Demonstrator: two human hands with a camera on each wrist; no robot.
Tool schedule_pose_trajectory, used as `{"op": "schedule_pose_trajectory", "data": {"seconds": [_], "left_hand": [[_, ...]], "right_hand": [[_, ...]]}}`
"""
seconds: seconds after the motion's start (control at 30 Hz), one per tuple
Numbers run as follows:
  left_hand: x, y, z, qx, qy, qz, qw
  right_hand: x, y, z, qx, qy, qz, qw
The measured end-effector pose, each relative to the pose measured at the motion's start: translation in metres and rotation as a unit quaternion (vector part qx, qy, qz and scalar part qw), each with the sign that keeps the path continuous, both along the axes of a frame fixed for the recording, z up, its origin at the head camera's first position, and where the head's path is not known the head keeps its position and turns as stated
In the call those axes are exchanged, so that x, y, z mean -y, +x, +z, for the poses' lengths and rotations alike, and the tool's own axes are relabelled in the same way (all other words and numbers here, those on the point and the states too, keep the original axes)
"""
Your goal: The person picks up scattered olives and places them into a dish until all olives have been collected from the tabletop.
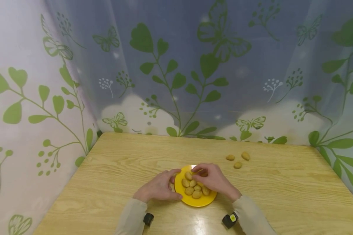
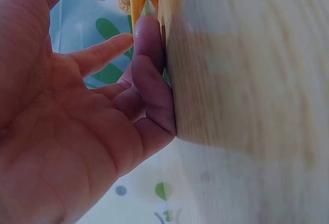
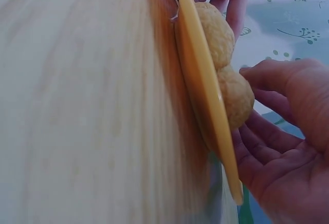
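A yellow plate [image 1: 194,203] bears a cluster of walnuts [image 1: 189,191] in their shells. My left hand [image 1: 158,187] grips the plate at its left, thumb on the near rim and fingers round the far side. In the left wrist view, fingertips touch the plate's edge close to the tabletop. Over the plate's right part, my right hand [image 1: 213,178] bends its thumb and forefinger about a walnut [image 1: 189,176] near the far rim. The right wrist view shows nearer walnuts [image 3: 218,34] on the plate [image 3: 215,100], partly hiding those fingertips.
Three loose walnuts [image 1: 238,165] lie on the wooden table [image 1: 129,153], beyond the plate to the right. A curtain [image 1: 176,65] with leaves and butterflies hangs behind the table. Small black devices [image 1: 229,220] sit at both wrists.
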State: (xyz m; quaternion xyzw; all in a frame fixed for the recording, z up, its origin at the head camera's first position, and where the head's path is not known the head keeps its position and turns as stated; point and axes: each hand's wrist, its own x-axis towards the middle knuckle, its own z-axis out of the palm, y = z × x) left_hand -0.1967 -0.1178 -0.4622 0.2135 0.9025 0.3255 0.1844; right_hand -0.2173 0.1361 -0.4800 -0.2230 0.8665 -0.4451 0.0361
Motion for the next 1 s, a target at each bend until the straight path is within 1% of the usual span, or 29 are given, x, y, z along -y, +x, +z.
{"op": "schedule_pose_trajectory", "data": {"seconds": [0.2, 0.33, 0.53, 0.7, 0.9, 1.0], "left_hand": [[0.0, 0.001, 0.001, 0.001, 0.001, 0.002, 1.0], [0.0, 0.001, 0.001, 0.002, 0.004, 0.002, 1.0], [0.0, 0.0, 0.001, 0.004, 0.004, 0.003, 1.0], [0.0, 0.0, 0.0, 0.001, 0.002, 0.004, 1.0], [0.0, 0.0, -0.001, 0.0, 0.009, -0.001, 1.0], [0.0, 0.0, -0.001, 0.001, 0.011, -0.003, 0.9999]], "right_hand": [[-0.008, 0.001, -0.001, -0.01, -0.01, -0.006, 0.9999], [-0.015, 0.002, -0.002, -0.014, -0.013, -0.003, 0.9998], [-0.027, 0.006, 0.001, -0.022, -0.022, -0.002, 0.9995], [-0.036, 0.009, 0.005, -0.031, -0.019, -0.017, 0.9992], [-0.046, 0.013, 0.008, -0.018, -0.025, -0.038, 0.9988], [-0.051, 0.014, 0.007, -0.018, -0.023, -0.048, 0.9984]]}}
